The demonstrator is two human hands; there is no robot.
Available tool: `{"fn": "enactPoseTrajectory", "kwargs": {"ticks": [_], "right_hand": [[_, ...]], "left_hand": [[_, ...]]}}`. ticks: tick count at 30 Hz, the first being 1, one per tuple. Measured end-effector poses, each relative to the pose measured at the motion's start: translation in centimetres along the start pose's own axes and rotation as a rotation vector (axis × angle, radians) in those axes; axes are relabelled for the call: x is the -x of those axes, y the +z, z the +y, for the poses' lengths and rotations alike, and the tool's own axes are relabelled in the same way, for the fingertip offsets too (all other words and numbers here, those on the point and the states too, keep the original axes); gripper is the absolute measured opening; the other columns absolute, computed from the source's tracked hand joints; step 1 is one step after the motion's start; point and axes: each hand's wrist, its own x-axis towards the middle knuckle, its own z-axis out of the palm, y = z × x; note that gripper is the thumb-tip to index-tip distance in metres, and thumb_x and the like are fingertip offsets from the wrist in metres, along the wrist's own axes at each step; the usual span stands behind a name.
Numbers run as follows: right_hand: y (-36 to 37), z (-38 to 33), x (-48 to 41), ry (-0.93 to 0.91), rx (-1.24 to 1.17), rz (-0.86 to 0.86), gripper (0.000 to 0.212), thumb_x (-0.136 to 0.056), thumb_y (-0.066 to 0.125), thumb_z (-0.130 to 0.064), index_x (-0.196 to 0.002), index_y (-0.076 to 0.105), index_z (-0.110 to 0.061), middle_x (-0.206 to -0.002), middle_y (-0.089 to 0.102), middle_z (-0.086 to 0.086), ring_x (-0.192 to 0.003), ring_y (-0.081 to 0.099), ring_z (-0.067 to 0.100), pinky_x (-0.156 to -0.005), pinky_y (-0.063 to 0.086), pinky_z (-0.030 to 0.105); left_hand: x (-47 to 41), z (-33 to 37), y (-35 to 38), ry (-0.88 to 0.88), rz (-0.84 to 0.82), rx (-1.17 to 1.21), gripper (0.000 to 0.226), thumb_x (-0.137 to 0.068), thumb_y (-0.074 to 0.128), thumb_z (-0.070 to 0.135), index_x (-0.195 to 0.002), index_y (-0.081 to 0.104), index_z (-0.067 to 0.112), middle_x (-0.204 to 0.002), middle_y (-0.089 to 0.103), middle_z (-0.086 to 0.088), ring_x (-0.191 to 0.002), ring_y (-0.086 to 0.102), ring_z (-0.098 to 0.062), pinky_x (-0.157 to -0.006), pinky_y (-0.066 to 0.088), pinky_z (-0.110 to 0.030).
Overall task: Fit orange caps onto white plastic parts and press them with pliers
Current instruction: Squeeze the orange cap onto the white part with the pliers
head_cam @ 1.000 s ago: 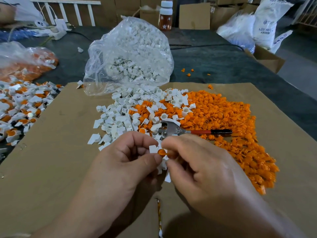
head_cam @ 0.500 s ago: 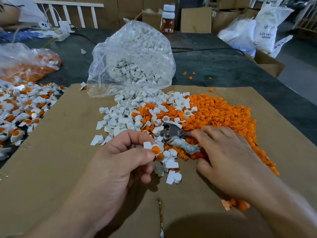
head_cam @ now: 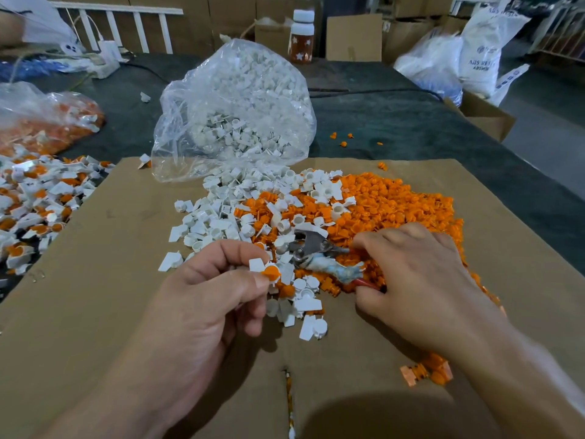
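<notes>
Your left hand (head_cam: 202,299) is closed in a pinch on one white part (head_cam: 255,264). Thumb and forefinger hold it just above the cardboard sheet (head_cam: 95,280), with an orange cap (head_cam: 271,271) seated in its round end and facing you. Your right hand (head_cam: 414,280) lies over the pliers (head_cam: 311,248), fingers curled across the upper handle and thumb tucked under the red one, so it grips the tool where it lies on the heap. The metal jaws point left toward the part you hold, near it but apart. One handle is wrapped in pale, stained tape. The pliers lie where the loose white parts (head_cam: 221,217) meet the heap of orange caps (head_cam: 395,204), both spread over the cardboard. Behind them a clear bag (head_cam: 240,99) of more white parts slumps, partly on the dark surface (head_cam: 411,122). At your far left lies a pile of capped parts (head_cam: 38,198).
</notes>
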Motion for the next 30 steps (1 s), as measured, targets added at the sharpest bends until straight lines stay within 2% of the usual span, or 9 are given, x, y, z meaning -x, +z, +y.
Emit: {"fn": "enactPoseTrajectory", "kwargs": {"ticks": [2, 5, 8, 9, 11, 14, 16, 21, 30], "right_hand": [[-0.2, 0.0, 0.2, 0.026, -0.006, 0.053, 0.053, -0.081, 0.044, -0.054, -0.131, 0.041, -0.038, -0.119, 0.052, -0.013, -0.112, 0.038, 0.015, -0.093, 0.03, 0.035], [-0.8, -0.2, 0.6, 0.025, -0.197, 0.181, 0.051, -0.077, 0.042, -0.05, -0.123, 0.05, -0.031, -0.104, 0.056, -0.008, -0.099, 0.046, 0.014, -0.077, 0.035, 0.028], [-1.1, -0.5, 1.0, -0.025, -0.299, 0.251, 0.038, -0.082, 0.041, -0.049, -0.116, 0.049, -0.036, -0.098, 0.054, -0.016, -0.089, 0.045, 0.003, -0.069, 0.033, 0.013], [-1.2, -0.6, 1.0, -0.054, -0.295, 0.245, 0.033, -0.083, 0.044, -0.049, -0.114, 0.05, -0.037, -0.095, 0.052, -0.019, -0.086, 0.046, 0.003, -0.068, 0.033, 0.013], [-1.4, -0.9, 1.3, -0.114, -0.285, 0.206, 0.031, -0.083, 0.05, -0.049, -0.111, 0.054, -0.036, -0.09, 0.052, -0.018, -0.083, 0.048, 0.004, -0.07, 0.037, 0.02], [-1.5, -1.2, 1.8, -0.185, -0.264, 0.179, 0.037, -0.079, 0.061, -0.044, -0.112, 0.062, -0.029, -0.092, 0.06, -0.012, -0.086, 0.056, 0.012, -0.077, 0.045, 0.04], [-1.7, -1.4, 2.0, -0.204, -0.257, 0.174, 0.039, -0.078, 0.063, -0.044, -0.113, 0.063, -0.028, -0.093, 0.062, -0.011, -0.087, 0.058, 0.013, -0.078, 0.046, 0.044], [-2.1, -1.3, 2.1, -0.227, -0.266, 0.163, 0.04, -0.079, 0.062, -0.045, -0.116, 0.062, -0.029, -0.094, 0.063, -0.013, -0.087, 0.059, 0.012, -0.077, 0.048, 0.043], [-1.8, -1.1, 2.3, -0.248, -0.335, 0.135, 0.046, -0.081, 0.06, -0.044, -0.124, 0.058, -0.032, -0.108, 0.058, -0.017, -0.1, 0.056, 0.008, -0.077, 0.052, 0.031]], "left_hand": [[0.0, 0.1, 0.0, 0.009, 0.0, -0.006, 0.031, -0.048, 0.075, 0.02, -0.079, 0.073, 0.015, -0.056, 0.051, -0.008, -0.049, 0.05, -0.014, -0.04, 0.042, -0.023], [0.0, 0.4, 0.0, 0.038, 0.017, -0.021, 0.029, -0.051, 0.076, 0.011, -0.079, 0.073, 0.017, -0.057, 0.052, -0.006, -0.05, 0.051, -0.014, -0.041, 0.043, -0.023], [0.1, 0.7, -0.1, 0.087, 0.039, -0.03, 0.021, -0.062, 0.07, 0.006, -0.078, 0.073, 0.018, -0.057, 0.053, -0.005, -0.049, 0.051, -0.013, -0.042, 0.044, -0.022], [0.1, 0.8, -0.2, 0.106, 0.04, -0.042, 0.023, -0.06, 0.071, 0.006, -0.079, 0.073, 0.019, -0.056, 0.054, -0.004, -0.049, 0.052, -0.013, -0.043, 0.045, -0.022], [0.1, 1.0, -0.3, 0.149, 0.046, -0.061, 0.028, -0.053, 0.076, 0.011, -0.08, 0.073, 0.019, -0.057, 0.055, -0.005, -0.049, 0.053, -0.013, -0.043, 0.045, -0.023], [-0.1, 1.0, -0.5, 0.207, 0.073, -0.102, 0.027, -0.055, 0.074, 0.024, -0.081, 0.073, 0.019, -0.057, 0.056, -0.007, -0.048, 0.054, -0.014, -0.043, 0.045, -0.022], [-0.1, 1.0, -0.6, 0.232, 0.073, -0.13, 0.026, -0.057, 0.074, 0.025, -0.083, 0.073, 0.019, -0.058, 0.057, -0.007, -0.049, 0.055, -0.015, -0.044, 0.045, -0.021], [0.0, 1.1, -0.8, 0.254, 0.048, -0.157, 0.025, -0.06, 0.074, 0.025, -0.085, 0.073, 0.019, -0.06, 0.056, -0.007, -0.051, 0.055, -0.016, -0.045, 0.046, -0.021], [0.3, 1.3, -0.6, 0.274, 0.001, -0.173, 0.025, -0.062, 0.073, 0.026, -0.086, 0.074, 0.022, -0.064, 0.059, -0.005, -0.054, 0.058, -0.013, -0.046, 0.047, -0.02]]}}
